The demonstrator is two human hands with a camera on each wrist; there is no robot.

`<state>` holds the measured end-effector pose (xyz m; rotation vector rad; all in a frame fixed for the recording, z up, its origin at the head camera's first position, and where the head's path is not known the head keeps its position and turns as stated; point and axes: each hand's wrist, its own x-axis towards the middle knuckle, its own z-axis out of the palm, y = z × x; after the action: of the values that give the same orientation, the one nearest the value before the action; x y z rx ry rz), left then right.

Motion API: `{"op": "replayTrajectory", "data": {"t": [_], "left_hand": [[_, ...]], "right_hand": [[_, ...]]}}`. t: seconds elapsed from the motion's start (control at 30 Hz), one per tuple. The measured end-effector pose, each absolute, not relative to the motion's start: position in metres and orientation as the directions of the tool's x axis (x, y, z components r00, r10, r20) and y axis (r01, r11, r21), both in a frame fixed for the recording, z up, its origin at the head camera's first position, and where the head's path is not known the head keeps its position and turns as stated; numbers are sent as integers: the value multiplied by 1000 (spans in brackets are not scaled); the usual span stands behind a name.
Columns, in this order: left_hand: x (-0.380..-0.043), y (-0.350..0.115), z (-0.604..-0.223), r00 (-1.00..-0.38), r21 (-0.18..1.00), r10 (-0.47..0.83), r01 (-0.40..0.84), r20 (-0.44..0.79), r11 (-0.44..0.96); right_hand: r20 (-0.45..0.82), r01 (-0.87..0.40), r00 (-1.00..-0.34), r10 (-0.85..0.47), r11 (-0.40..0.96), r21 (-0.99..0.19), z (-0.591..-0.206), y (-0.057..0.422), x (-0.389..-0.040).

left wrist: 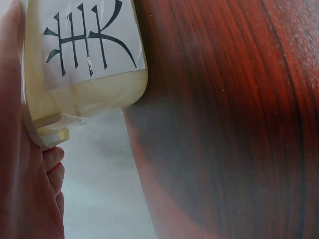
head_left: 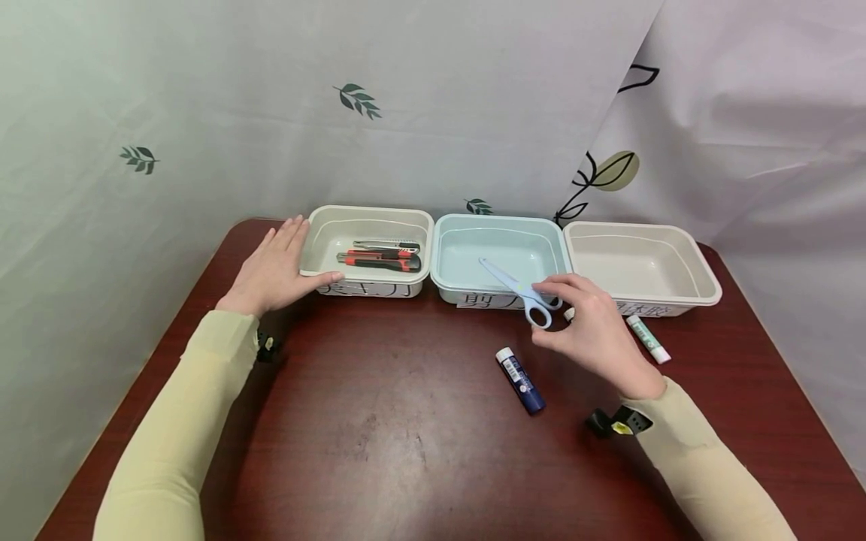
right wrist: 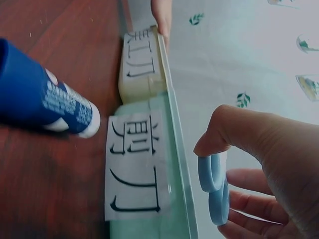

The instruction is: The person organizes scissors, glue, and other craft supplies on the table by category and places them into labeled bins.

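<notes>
My right hand (head_left: 591, 330) pinches light-blue scissors (head_left: 510, 279) by the handle loops, with the blades over the pale blue bin (head_left: 446, 279). In the right wrist view the scissors' loops (right wrist: 211, 174) sit between thumb and fingers, beside the bin's labelled wall. The left hand (head_left: 277, 270) rests on the left end of the cream bin (head_left: 314, 275), its fingers extended along the side and its thumb at the front rim. Inside that cream bin lie several utility knives (head_left: 382, 259), some red and black.
A beige bin (head_left: 707, 289) stands at the right of the row. A dark blue glue stick (head_left: 520, 380) lies on the table (head_left: 379, 421) in front of the middle bin. A green-and-white glue stick (head_left: 648, 340) lies before the right bin; another white end (head_left: 570, 315) shows by the right hand.
</notes>
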<state>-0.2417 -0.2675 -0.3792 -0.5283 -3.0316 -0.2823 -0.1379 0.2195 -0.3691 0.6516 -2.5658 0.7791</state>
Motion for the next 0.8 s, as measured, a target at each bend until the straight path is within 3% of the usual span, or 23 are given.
{"op": "replayTrajectory", "data": {"t": [0.53, 0.8], "left_hand": [[-242, -268, -379, -938, 182, 333, 345, 94, 921], [-242, -268, -379, -939, 184, 332, 344, 95, 921]], "right_hand": [[508, -512, -820, -265, 736, -443, -354, 237, -165], [487, -520, -819, -304, 752, -405, -342, 235, -189]]}}
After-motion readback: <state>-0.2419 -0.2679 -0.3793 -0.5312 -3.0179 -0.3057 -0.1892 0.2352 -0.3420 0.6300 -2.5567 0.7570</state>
